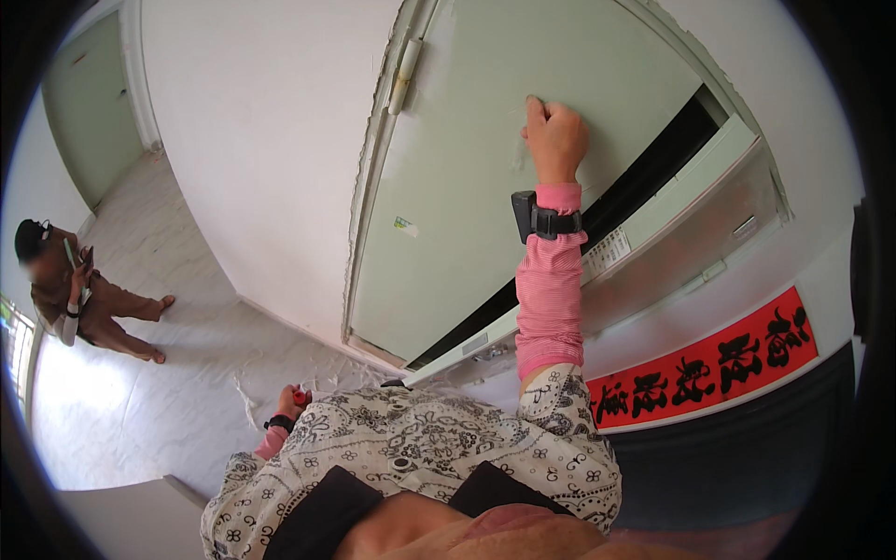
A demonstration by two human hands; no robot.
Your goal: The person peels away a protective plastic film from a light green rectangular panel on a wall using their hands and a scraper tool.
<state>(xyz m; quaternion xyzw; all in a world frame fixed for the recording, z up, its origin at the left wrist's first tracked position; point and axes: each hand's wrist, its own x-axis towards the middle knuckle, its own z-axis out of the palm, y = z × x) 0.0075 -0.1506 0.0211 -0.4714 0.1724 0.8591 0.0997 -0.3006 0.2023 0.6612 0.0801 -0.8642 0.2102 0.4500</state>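
My right hand (558, 136) is raised against the face of a pale green door (462, 168), its fingers curled in at the surface. Nothing shows between those fingers, though the palm side is hidden. Just below the knuckles, whitish smears (519, 154) mark the door. A torn sticker remnant (406, 225) clings lower on the same panel. Down at my left side, my left hand (288, 401) grips a small red object (301, 397), mostly covered by the fingers. Both wrists wear black straps over pink sleeves.
A hinge (406, 75) joins the door to its ragged-edged frame. Beyond a black gap runs a door jamb (672, 203) bearing a label (607, 250). A red banner with writing (700, 364) hangs at right. Stringy scraps (246, 399) litter the marble-look floor (189, 350). Another person (87, 294) stands at left.
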